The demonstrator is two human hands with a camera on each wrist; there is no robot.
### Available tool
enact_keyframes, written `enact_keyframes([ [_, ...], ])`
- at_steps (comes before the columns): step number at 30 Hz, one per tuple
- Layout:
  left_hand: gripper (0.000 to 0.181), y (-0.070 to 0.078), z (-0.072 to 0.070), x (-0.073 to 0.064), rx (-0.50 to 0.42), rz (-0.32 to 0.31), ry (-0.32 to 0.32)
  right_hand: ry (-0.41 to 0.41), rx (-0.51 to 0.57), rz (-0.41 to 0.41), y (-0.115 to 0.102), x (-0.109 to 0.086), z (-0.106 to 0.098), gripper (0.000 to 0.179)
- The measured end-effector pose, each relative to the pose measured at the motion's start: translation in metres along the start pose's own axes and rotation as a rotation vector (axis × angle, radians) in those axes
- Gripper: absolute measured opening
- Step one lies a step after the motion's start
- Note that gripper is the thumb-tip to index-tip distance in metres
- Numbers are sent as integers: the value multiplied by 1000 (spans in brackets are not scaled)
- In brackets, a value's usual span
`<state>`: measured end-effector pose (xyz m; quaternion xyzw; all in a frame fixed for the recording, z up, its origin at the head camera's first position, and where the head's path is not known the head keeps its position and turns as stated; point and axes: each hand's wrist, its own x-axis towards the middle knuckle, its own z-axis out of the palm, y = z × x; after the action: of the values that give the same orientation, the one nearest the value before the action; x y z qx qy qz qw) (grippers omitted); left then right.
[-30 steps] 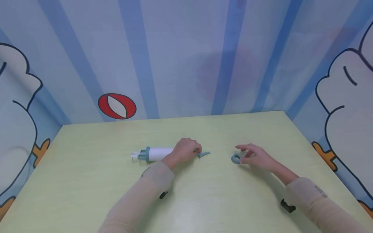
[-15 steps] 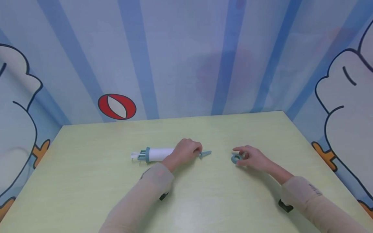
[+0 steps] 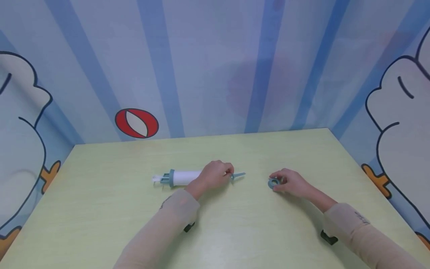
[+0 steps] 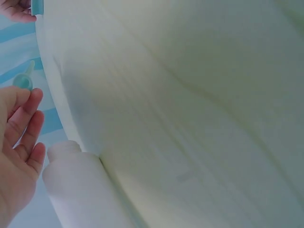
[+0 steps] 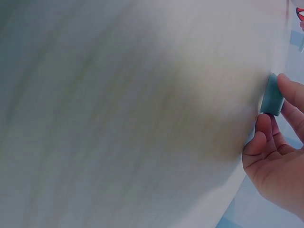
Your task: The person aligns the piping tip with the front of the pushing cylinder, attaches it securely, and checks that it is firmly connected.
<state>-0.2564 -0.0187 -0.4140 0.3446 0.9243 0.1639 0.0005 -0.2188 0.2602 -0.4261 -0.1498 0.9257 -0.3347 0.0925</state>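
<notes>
In the head view a white tube (image 3: 186, 178) lies on its side, with a blue-green slotted holder (image 3: 165, 179) and a white tail at its left end. My left hand (image 3: 215, 173) is over its right end and pinches a small blue-green nozzle (image 3: 238, 175), whose tapered tip points right. The left wrist view shows that nozzle (image 4: 23, 81) at the fingertips, apart from the tube's bare neck (image 4: 64, 148). To the right, my right hand (image 3: 290, 182) pinches a blue-green ring (image 3: 273, 183) between thumb and fingers. Seen side-on in the right wrist view, the ring (image 5: 272, 95) is a short band.
The pale yellow-green table (image 3: 235, 231) extends under both forearms. Behind it stands a blue striped backdrop (image 3: 208, 67) with a red and white printed oval (image 3: 136, 123). Large white printed shapes flank the table.
The nozzle in my left hand has turned so that its tip points slightly further right. My right hand has moved a little left and its fingers have closed on the ring.
</notes>
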Motion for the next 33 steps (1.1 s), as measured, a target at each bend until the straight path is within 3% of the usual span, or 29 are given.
enact_keyframes([
  [10,11,3,-4,-3,-163,-26,8,50,74,-1,-11,0,-9,42],
  [18,10,6,-7,-8,-276,-68,26,73,243,6,-24,0,-8,44],
  [33,7,10,-5,-18,-391,-16,133,80,561,-5,-51,6,12,42],
])
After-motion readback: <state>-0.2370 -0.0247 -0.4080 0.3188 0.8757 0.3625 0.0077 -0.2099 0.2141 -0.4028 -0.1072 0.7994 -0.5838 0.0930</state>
